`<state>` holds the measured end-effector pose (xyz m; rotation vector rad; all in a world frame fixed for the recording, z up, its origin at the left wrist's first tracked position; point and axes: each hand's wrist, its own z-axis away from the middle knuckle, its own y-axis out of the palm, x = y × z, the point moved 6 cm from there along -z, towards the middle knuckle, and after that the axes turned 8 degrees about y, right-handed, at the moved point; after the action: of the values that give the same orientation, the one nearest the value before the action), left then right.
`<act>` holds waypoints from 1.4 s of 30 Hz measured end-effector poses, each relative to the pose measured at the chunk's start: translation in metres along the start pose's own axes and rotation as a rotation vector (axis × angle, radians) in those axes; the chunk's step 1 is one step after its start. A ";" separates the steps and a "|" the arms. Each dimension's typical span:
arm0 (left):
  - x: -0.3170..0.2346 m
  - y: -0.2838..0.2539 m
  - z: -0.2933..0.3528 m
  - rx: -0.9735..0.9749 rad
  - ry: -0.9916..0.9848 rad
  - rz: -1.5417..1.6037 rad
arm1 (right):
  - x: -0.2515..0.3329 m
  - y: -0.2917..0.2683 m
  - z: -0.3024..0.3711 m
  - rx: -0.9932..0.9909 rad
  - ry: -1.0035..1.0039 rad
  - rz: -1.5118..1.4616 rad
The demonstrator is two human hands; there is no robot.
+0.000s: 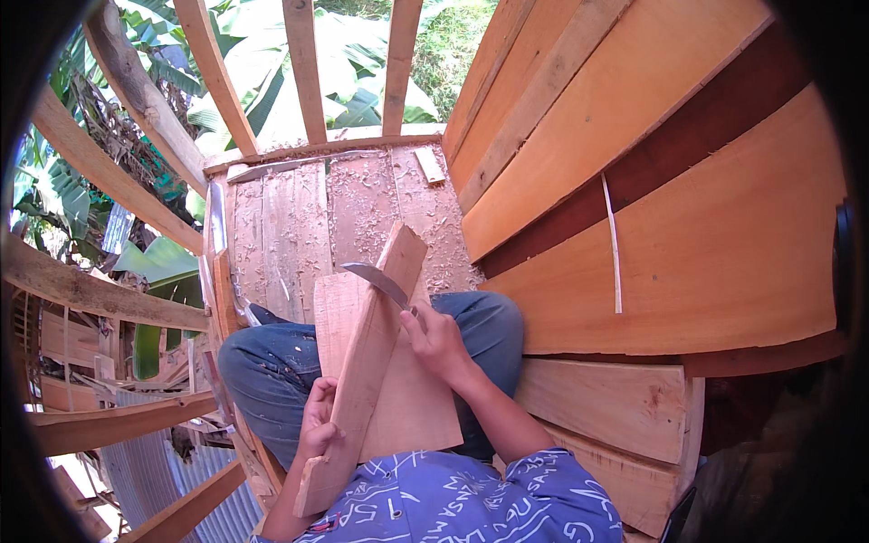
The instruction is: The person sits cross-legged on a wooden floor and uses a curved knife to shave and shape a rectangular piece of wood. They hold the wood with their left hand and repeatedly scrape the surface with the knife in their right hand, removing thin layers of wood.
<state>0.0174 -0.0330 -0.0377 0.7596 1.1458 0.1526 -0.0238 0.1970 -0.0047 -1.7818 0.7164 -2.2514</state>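
A long wooden board (362, 380) stands on edge over my lap, running from my belly toward the far side. My left hand (320, 418) is closed around its left side near the lower end. In my right hand (433, 339) is a knife with a curved blade (378, 281); its handle is mostly hidden by my fingers. The blade lies across the board near its far end, pointing left. Under the board, a wide flat wooden panel (412, 412) rests across my thighs.
Wood shavings cover the plank floor (299, 217) ahead. A small pale wood block (429, 166) lies there. Wide plank walls (688, 244) rise on the right, with a thin white strip (613, 244) against them. Open wooden slats (118, 308) stand at left, with banana leaves beyond.
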 end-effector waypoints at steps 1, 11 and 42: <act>-0.001 0.001 0.001 -0.005 0.001 0.006 | -0.002 -0.001 -0.006 -0.012 0.048 0.006; 0.000 -0.002 0.000 -0.006 -0.005 0.049 | 0.012 0.006 0.006 -0.003 -0.143 0.040; -0.007 -0.002 -0.004 -0.054 -0.049 0.169 | 0.006 0.013 -0.021 0.038 -0.196 0.230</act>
<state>0.0101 -0.0355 -0.0342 0.8079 1.0269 0.3035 -0.0470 0.1888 -0.0092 -1.7702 0.7880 -1.9017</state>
